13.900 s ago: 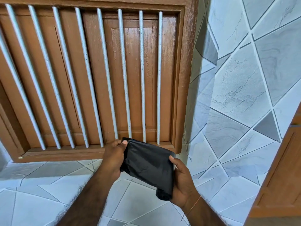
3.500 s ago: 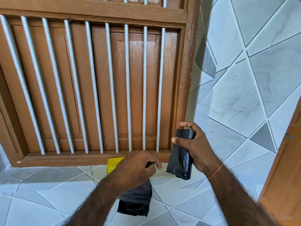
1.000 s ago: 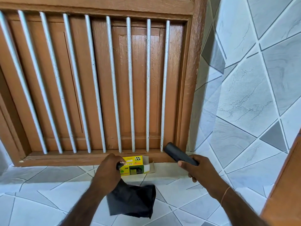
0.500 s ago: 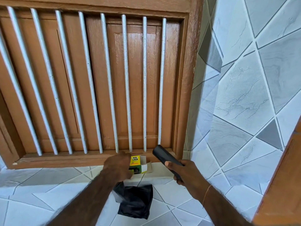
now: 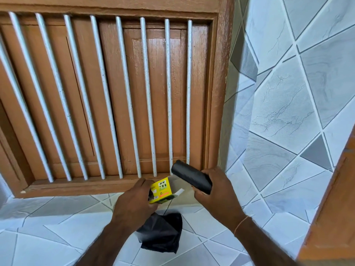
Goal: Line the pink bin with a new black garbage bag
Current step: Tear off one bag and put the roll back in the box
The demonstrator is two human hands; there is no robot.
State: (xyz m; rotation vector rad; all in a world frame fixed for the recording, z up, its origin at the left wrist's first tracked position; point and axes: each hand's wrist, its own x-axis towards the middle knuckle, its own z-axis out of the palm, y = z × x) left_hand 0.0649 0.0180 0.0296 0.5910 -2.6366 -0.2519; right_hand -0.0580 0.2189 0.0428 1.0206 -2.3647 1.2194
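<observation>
Black plastic, wound tight into a roll, lies in the right hand; the fingers wrap round its near end and the thumb lies along its top. The roll's long axis slants from that hand up and to the left, its free round end pointing at the foot of the white bars of the brown wooden frame. That end hangs just above the open flap of a small yellow box. The left hand grips the box from its left side, fingers curled round it, thumb hidden. From under the same hand a loose black bag hangs down, crumpled, over the pale tiled ledge; how the fingers pinch it cannot be seen. The box's opening faces up and right, toward the roll. Grey tiled wall stands to the right. The pink bin is out of view.
</observation>
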